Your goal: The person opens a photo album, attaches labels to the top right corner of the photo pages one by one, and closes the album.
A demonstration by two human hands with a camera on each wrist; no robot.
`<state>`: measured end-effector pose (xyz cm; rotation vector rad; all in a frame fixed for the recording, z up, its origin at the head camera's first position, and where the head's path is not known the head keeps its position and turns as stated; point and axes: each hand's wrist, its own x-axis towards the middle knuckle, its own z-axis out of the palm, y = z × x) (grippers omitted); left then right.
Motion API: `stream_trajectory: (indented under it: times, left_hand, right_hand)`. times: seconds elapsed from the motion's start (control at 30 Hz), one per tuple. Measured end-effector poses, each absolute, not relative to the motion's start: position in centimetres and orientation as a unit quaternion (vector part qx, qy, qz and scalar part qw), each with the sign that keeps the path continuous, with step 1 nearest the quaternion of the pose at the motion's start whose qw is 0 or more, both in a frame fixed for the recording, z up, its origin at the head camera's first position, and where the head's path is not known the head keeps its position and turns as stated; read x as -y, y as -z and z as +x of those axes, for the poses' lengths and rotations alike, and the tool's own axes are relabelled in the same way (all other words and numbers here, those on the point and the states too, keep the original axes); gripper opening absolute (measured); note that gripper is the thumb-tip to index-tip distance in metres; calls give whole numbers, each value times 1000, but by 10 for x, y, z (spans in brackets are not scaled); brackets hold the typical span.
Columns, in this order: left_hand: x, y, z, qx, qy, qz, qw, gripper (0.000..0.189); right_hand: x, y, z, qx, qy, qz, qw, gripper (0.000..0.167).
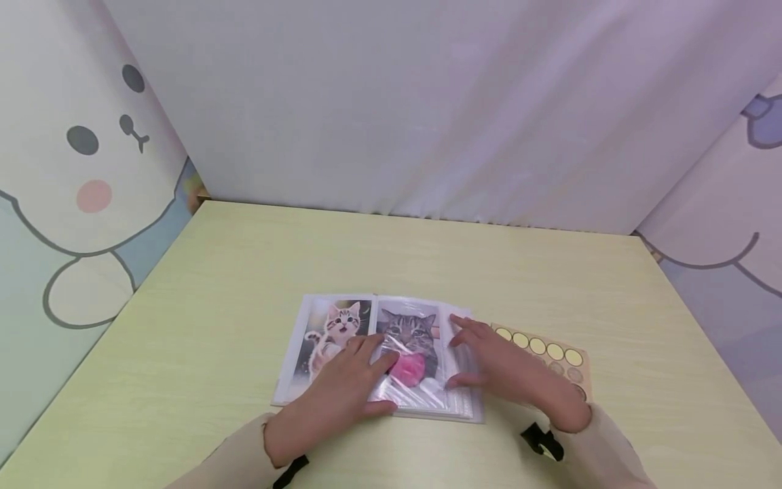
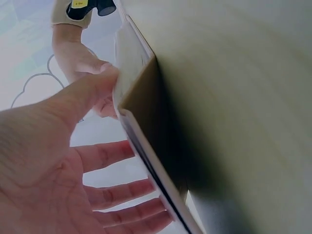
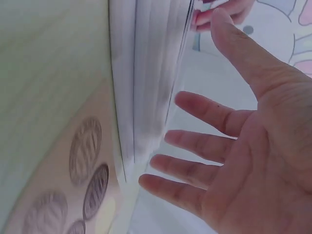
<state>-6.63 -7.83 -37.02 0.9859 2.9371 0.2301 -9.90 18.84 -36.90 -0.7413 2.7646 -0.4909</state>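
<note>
A photo album (image 1: 287,390) lies spread open on the table, its clear sleeves shining. On its left page is a kitten photo (image 1: 342,322); on the right one, a grey tabby photo (image 1: 421,333) with a pink shape (image 1: 407,370) low on it. My left hand (image 1: 339,387) rests across the middle of the album, partly covering both photos, its fingers extended. At the right page's outer edge, my right hand (image 1: 501,360) has its fingers spread. The right wrist view shows those fingers straight beside the stacked page edges (image 3: 151,68), with nothing gripped.
A tan sheet with rows of round stickers (image 1: 537,345) lies right of the album, partly under my right forearm. The pale wooden table (image 1: 244,258) runs back to a white curtain (image 1: 391,109). Cartoon-printed panels (image 1: 91,156) stand at both sides.
</note>
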Motion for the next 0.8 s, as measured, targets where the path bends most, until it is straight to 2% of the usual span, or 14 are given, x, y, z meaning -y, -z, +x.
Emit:
stream_trajectory:
  times: [0.33, 0.57, 0.67, 0.8]
  left_hand:
    - [79, 372, -67, -942, -77, 326, -3, 66]
    - [78, 371, -67, -944, -77, 321, 12, 67]
    - [77, 370, -68, -945, -74, 319, 19, 68]
    - [77, 370, -68, -945, -74, 317, 25, 69]
  right_hand:
    - [-229, 355, -98, -957, 170, -231, 36, 32]
    - [-255, 355, -95, -964, 181, -184, 54, 33]
    - [-263, 361, -94, -966, 165, -194, 44, 32]
    - [-270, 372, -96, -958, 141, -251, -13, 23]
